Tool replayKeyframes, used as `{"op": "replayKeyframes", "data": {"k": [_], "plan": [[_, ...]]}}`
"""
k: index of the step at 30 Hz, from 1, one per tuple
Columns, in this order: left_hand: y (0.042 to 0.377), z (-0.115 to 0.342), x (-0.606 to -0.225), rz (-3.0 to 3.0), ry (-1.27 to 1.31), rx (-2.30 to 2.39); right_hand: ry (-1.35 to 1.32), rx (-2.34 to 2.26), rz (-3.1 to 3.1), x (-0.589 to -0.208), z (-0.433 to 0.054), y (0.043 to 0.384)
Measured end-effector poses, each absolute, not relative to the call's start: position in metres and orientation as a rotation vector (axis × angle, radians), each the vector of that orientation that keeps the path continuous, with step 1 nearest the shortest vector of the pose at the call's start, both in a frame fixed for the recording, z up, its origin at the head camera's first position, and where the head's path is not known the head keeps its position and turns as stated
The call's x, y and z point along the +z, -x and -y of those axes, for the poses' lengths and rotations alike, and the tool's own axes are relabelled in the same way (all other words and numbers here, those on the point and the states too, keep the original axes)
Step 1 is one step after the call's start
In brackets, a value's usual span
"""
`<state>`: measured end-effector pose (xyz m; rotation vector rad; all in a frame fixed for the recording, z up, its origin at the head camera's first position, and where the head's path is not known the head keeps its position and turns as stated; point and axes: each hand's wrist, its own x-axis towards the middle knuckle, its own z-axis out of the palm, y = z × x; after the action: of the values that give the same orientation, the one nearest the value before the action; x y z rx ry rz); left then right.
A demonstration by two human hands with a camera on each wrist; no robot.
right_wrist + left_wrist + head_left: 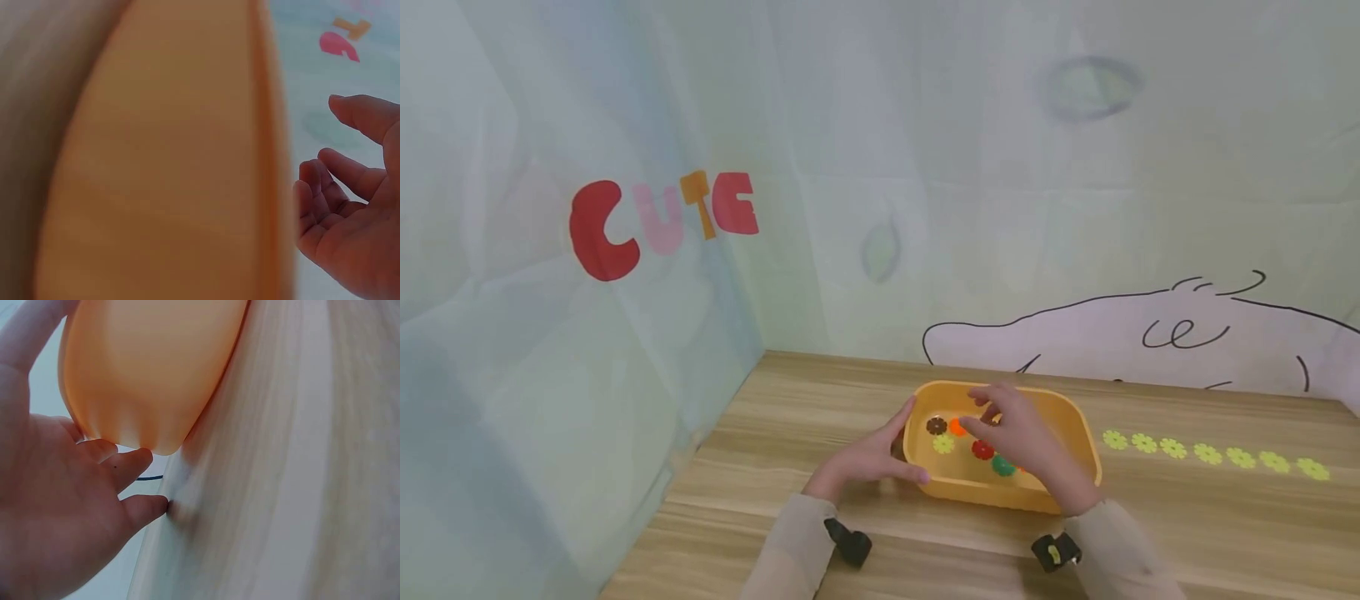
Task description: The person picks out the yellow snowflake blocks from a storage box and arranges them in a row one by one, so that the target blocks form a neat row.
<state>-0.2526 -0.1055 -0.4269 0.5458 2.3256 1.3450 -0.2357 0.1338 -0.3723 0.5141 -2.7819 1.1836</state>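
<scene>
A yellow-orange plastic bin (1000, 495) stands on the table, with several flower-shaped discs inside. Among them are a brown disc (936, 426), an orange disc (957, 427), a yellow disc (943, 444), a red disc (982, 450) and a green disc (1003, 465). My left hand (867, 459) holds the bin's left end, thumb at the front corner and fingers against the end wall (131, 412). Over the bin hovers my right hand (1022, 429), thumb and index finger apart with nothing between them. It covers part of the bin's contents.
To the right of the bin, several yellow flower discs (1207, 454) lie in a row on the wooden table (850, 392). Behind the table hangs a pale cloth backdrop (865, 125) with a drawn figure and coloured letters. Each wrist wears a black strap (850, 543).
</scene>
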Motion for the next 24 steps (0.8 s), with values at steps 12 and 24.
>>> {"op": "replayKeyframes", "data": {"k": [12,24], "plan": [[0.254,0.107,-0.427,-2.328,-0.578,1.33,-0.409,1.24,2.885,-0.406,-0.095,0.254],[0.254,0.108,-0.426,-2.311,-0.598,1.353,-0.395,1.188,3.013,-0.42,-0.089,0.262]]}}
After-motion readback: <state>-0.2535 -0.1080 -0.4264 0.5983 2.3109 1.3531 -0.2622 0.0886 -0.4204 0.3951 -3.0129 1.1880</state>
